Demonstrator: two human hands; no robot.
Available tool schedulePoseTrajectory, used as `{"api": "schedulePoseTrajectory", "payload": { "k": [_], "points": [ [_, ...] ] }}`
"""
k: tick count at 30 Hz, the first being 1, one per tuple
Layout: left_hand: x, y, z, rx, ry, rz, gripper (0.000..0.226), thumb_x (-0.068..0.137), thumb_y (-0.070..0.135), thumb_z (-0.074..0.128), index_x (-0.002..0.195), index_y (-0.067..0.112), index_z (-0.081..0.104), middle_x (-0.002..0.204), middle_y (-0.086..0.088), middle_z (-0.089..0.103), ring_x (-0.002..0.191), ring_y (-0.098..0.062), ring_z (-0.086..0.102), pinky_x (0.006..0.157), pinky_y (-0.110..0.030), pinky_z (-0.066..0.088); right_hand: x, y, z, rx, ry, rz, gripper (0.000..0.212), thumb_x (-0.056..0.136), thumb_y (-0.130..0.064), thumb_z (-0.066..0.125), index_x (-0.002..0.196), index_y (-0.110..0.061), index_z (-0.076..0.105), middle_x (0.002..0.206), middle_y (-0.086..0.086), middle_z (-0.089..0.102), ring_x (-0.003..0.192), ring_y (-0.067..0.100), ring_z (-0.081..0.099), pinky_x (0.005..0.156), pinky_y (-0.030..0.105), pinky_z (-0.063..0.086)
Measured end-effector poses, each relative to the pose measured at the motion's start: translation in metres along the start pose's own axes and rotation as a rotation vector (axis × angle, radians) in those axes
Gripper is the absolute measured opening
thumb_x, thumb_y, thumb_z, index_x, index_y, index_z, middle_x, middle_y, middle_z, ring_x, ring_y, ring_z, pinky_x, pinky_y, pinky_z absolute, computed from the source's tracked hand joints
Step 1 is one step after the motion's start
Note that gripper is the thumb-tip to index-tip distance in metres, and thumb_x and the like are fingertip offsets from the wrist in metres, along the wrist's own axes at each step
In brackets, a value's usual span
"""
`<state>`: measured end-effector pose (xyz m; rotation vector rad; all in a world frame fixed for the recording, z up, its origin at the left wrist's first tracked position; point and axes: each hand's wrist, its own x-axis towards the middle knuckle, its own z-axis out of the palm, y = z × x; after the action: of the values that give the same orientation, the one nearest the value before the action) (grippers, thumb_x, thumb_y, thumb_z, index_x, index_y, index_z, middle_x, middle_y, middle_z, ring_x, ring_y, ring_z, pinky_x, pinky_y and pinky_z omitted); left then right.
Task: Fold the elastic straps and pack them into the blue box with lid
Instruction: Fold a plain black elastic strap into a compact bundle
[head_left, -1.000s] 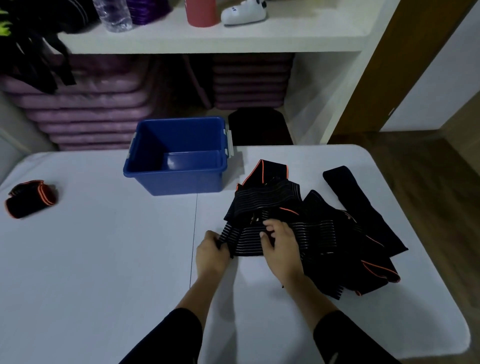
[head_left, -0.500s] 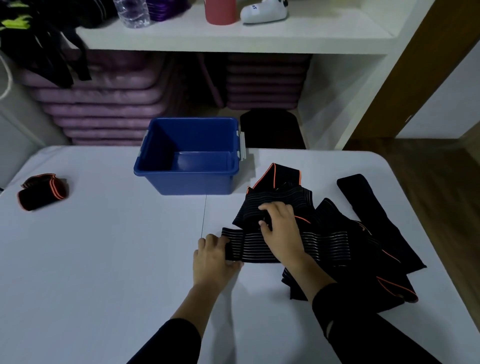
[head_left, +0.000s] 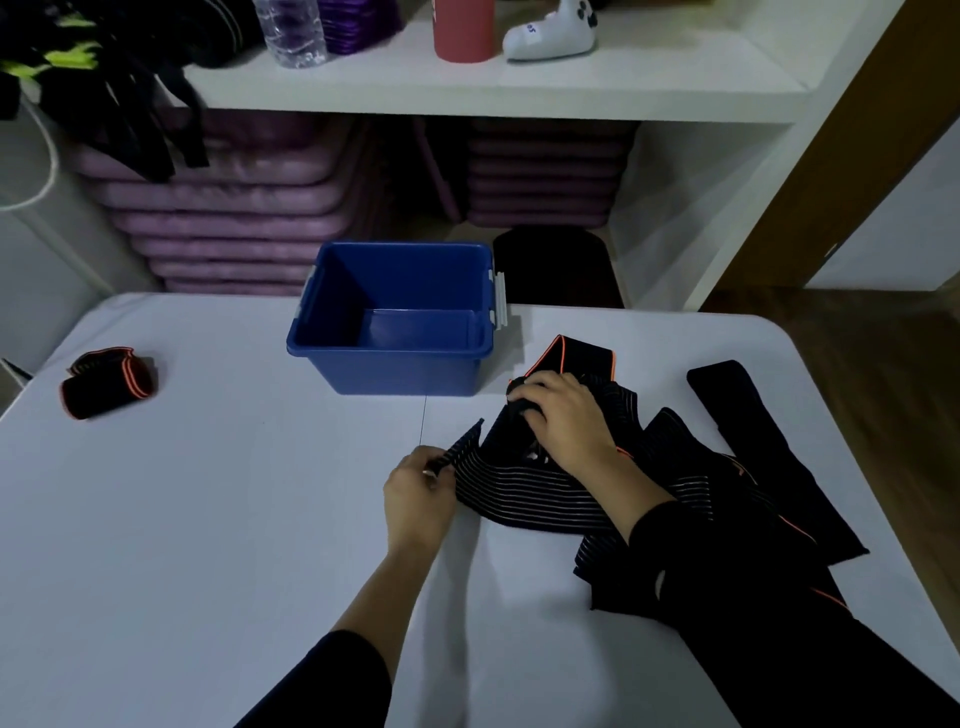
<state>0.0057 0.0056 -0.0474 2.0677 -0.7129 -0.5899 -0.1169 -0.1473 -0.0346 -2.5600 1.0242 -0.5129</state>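
Folding one striped elastic strap on the worktop, just nearer the person than the blue box and to its right. The left hand pinches the strap's free end, which is lifted off the worktop. The right hand is clenched on a bunched fold, apparently of the same strap, close to the box's right front corner. The box stands open and holds nothing; no lid can be made out. A rolled strap lies well to the left of the box.

Risks, as judged: the strap runs into a tangled heap of straps farther right of the box, so a pull on it may drag the heap along and undo the fold. The elastic, if stretched, may slip from the left pinch and spring back. The heap's near end lies close to the worktop's edge and may slide off.

Writing: a white object on the shelf beyond the box bears small dark marks, too blurred to read. No brand or label shows on the box or the straps.
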Motion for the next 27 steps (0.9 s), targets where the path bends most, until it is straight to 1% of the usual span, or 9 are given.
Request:
{"api": "schedulePoseTrajectory", "payload": {
  "k": [2,4,6,10,15,18,22,24,27],
  "points": [
    [0.001,0.020,-0.009,-0.122,-0.001,0.034,0.014,0.086,0.004,0.054,0.088,0.014,0.064,0.086,0.001,0.067,0.074,-0.009,0.058,0.059,-0.004,0.042,0.005,-0.004,-0.019,0.127,0.063,0.038,0.025,0.087,-0.009,0.057,0.108,-0.017,0.067,0.112,0.002,0.062,0.104,0.021,0.052,0.094,0.032,0.042],
    [0.002,0.040,-0.017,-0.221,-0.013,0.087,0.014,0.085,0.001,0.055,0.086,0.012,0.064,0.084,0.003,0.066,0.077,-0.008,0.058,0.062,-0.004,0.042,0.012,-0.008,-0.042,0.194,0.130,0.068,0.023,0.087,-0.009,0.057,0.106,-0.016,0.067,0.110,0.001,0.063,0.104,0.018,0.054,0.093,0.028,0.042],
    [0.004,0.060,-0.025,-0.296,-0.048,0.133,0.013,0.086,0.001,0.055,0.086,0.012,0.063,0.083,0.001,0.066,0.079,-0.011,0.060,0.064,-0.007,0.045,0.018,-0.010,-0.064,0.235,0.196,0.087,0.019,0.086,-0.009,0.058,0.103,-0.014,0.066,0.108,0.001,0.062,0.102,0.016,0.056,0.090,0.026,0.043],
    [0.006,0.098,-0.039,-0.421,-0.162,0.224,0.012,0.088,0.000,0.054,0.087,0.010,0.061,0.085,-0.006,0.066,0.081,-0.016,0.061,0.075,-0.025,0.048,0.029,-0.011,-0.107,0.269,0.277,0.091,0.012,0.087,-0.011,0.061,0.098,-0.011,0.065,0.104,0.001,0.062,0.097,0.012,0.058,0.085,0.017,0.040],
    [0.006,0.131,-0.052,-0.508,-0.301,0.301,0.005,0.088,0.007,0.057,0.087,0.008,0.063,0.086,-0.012,0.065,0.084,-0.021,0.060,0.079,-0.031,0.049,0.036,-0.024,-0.160,0.306,0.356,0.085,0.010,0.088,-0.018,0.062,0.095,-0.010,0.065,0.096,0.002,0.064,0.088,0.011,0.056,0.081,0.019,0.044],
    [0.006,0.137,-0.050,-0.467,-0.353,0.302,0.004,0.082,0.014,0.068,0.087,0.013,0.067,0.104,-0.004,0.065,0.102,-0.021,0.060,0.092,-0.037,0.047,0.037,-0.034,-0.184,0.321,0.401,0.085,0.011,0.087,-0.021,0.064,0.089,-0.010,0.064,0.090,0.002,0.064,0.081,0.012,0.057,0.074,0.022,0.046],
    [0.000,0.135,-0.042,-0.458,-0.398,0.309,0.014,0.076,0.004,0.073,0.076,0.018,0.071,0.129,0.010,0.052,0.119,-0.006,0.049,0.094,-0.026,0.045,0.035,-0.045,-0.204,0.337,0.445,0.096,0.013,0.087,-0.022,0.064,0.080,-0.010,0.061,0.081,0.005,0.065,0.077,0.016,0.060,0.069,0.026,0.048],
    [-0.003,0.130,-0.035,-0.390,-0.367,0.338,0.013,0.078,0.004,0.071,0.077,0.017,0.071,0.122,0.008,0.060,0.114,-0.007,0.054,0.097,-0.029,0.044,0.034,-0.049,-0.210,0.350,0.460,0.107,0.014,0.087,-0.022,0.063,0.077,-0.013,0.059,0.077,0.005,0.064,0.074,0.015,0.060,0.066,0.024,0.047],
    [-0.006,0.130,-0.030,-0.370,-0.264,0.321,0.014,0.082,0.003,0.065,0.078,0.016,0.068,0.085,0.002,0.071,0.087,-0.016,0.065,0.080,-0.029,0.051,0.030,-0.050,-0.215,0.338,0.462,0.120,0.014,0.087,-0.021,0.063,0.076,-0.015,0.058,0.075,0.002,0.064,0.069,0.009,0.059,0.060,0.013,0.043]
  ]
}}
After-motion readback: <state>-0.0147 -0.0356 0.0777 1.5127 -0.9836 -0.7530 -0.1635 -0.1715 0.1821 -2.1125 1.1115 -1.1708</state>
